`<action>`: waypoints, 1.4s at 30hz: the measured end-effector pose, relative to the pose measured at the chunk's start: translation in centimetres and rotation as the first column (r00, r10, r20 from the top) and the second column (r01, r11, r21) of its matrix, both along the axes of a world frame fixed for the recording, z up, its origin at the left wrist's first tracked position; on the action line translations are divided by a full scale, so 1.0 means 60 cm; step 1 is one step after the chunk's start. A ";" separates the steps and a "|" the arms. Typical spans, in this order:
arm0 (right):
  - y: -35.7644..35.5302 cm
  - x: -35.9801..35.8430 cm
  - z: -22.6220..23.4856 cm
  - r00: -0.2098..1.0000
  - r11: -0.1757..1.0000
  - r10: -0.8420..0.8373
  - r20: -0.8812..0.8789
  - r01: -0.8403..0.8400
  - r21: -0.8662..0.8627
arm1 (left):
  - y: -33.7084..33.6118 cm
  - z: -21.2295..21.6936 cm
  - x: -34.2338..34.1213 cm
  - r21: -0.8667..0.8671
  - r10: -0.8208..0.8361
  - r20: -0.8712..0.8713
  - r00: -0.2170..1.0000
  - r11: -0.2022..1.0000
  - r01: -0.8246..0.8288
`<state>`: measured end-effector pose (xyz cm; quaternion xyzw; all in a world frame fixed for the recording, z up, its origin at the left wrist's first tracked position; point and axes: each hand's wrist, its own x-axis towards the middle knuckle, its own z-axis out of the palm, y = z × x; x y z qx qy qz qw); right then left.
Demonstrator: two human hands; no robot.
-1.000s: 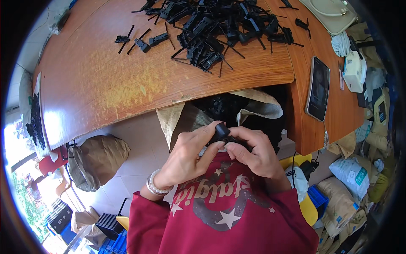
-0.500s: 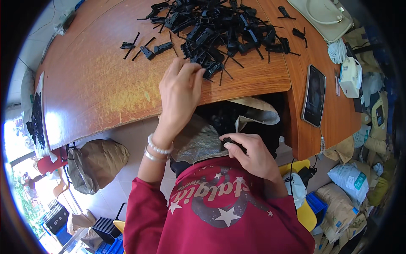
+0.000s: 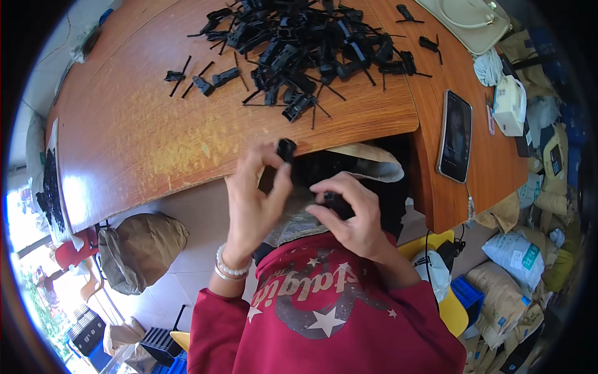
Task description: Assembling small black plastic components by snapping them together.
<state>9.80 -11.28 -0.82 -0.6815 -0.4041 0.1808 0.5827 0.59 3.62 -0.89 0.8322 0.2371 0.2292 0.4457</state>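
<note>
Just off the table's front edge, my left hand (image 3: pixel 252 199) pinches a small black plastic part (image 3: pixel 286 149) between thumb and fingers. To its right and lower, over my lap, my right hand (image 3: pixel 356 219) is closed on another black plastic part (image 3: pixel 336 203), mostly covered by the fingers. The two parts are apart. A heap of black plastic clip-like parts (image 3: pixel 293 53) with thin rods lies on the wooden table (image 3: pixel 143 131). Several loose ones lie left of the heap. Between my hands and the table sits an open woven sack (image 3: pixel 381 169) with a dark inside.
A phone (image 3: pixel 456 137) lies on the right-hand tabletop, near a white box-shaped device (image 3: pixel 509 106) and a cream handbag (image 3: pixel 467 25). A brown sack (image 3: pixel 143 252) stands on the floor at left. Bags and a yellow stool (image 3: pixel 453 315) are at lower right.
My left hand has drawn back from the heap toward my lap, now with a black part in it. My right hand has risen slightly, still gripping its part. The view has shifted a little.
</note>
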 end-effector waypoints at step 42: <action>-0.047 0.023 0.008 0.971 0.994 -0.101 -0.219 0.091 -0.053 | -0.058 0.036 0.010 -0.691 -0.374 0.017 0.927 0.666 0.281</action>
